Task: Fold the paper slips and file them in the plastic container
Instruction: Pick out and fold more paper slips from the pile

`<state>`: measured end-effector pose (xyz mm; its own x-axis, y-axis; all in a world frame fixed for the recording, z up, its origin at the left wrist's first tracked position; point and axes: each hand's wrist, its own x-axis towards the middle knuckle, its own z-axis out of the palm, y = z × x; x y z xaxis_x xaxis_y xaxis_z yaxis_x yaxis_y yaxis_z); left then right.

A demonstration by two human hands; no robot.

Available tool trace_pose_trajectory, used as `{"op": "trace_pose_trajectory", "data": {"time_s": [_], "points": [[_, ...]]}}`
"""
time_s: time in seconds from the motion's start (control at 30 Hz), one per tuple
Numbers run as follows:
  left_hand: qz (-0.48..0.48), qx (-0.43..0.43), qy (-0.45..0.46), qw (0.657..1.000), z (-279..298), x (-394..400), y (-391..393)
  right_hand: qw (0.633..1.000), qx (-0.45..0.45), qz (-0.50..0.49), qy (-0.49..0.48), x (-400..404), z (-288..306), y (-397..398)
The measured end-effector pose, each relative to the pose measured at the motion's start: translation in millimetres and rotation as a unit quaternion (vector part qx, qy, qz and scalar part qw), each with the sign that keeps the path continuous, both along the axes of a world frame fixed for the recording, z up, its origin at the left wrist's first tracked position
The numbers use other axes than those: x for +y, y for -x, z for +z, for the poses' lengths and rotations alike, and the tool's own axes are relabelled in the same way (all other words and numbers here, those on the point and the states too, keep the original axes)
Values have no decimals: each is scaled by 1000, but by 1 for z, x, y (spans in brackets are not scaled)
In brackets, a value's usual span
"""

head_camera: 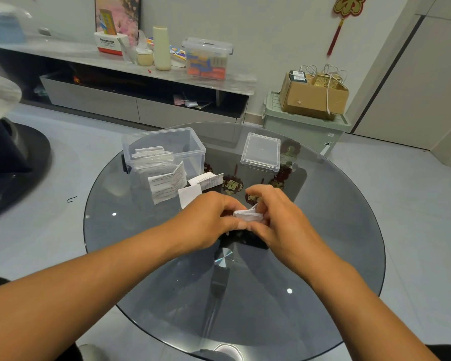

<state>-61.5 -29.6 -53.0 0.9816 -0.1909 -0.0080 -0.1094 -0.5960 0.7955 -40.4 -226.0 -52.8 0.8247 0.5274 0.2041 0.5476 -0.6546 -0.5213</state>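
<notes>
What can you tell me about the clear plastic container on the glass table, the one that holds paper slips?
The plastic container is a clear rectangular box with rounded corners and a thick rim. It stands upright and open at the far left of the round glass table. Its lid lies apart to the right. Folded white paper slips fill its near-left part in a row; the far-right part looks empty. More slips lie just in front of it; whether they touch it is unclear.

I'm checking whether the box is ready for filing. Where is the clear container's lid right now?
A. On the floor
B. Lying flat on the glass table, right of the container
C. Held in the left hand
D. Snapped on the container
B: the lid lies flat on the glass table, right of the open container, apart from it.
</notes>
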Motion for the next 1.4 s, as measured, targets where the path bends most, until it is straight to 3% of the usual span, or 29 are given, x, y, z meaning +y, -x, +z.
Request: {"op": "trace_pose_trajectory", "data": {"time_s": [0.17,0.3,0.43,0.6,0.7,0.77,0.83,0.9,1.1,1.27,1.4], "points": [[12,-24,-85,996,4,-4,2,991,-81,16,104,2,1,1],[45,-27,-121,991,14,5,2,982,-95,15,162,1,1,-1],[124,-94,-300,941,30,30,-2,978,-116,1,175,2,1,-1],[138,-44,-366,919,27,47,-5,966,-129,-2,222,14,-8,2],[129,-11,-352,927,24,47,-7,983,-57,-38,169,17,-4,2],[126,10,-310,942,24,45,-8,996,23,-69,50,15,1,4],[120,11,-272,955,24,43,-7,988,82,-106,-78,14,2,5],[110,-16,-265,958,23,40,-5,973,117,-132,-147,14,3,3],[-11,-78,-393,916,19,20,8,955,170,-176,-169,14,4,0],[-59,-173,-413,892,12,20,20,958,180,-168,-145,19,6,3],[-31,-75,-343,936,15,23,14,943,232,-164,-172,20,9,5]]}}
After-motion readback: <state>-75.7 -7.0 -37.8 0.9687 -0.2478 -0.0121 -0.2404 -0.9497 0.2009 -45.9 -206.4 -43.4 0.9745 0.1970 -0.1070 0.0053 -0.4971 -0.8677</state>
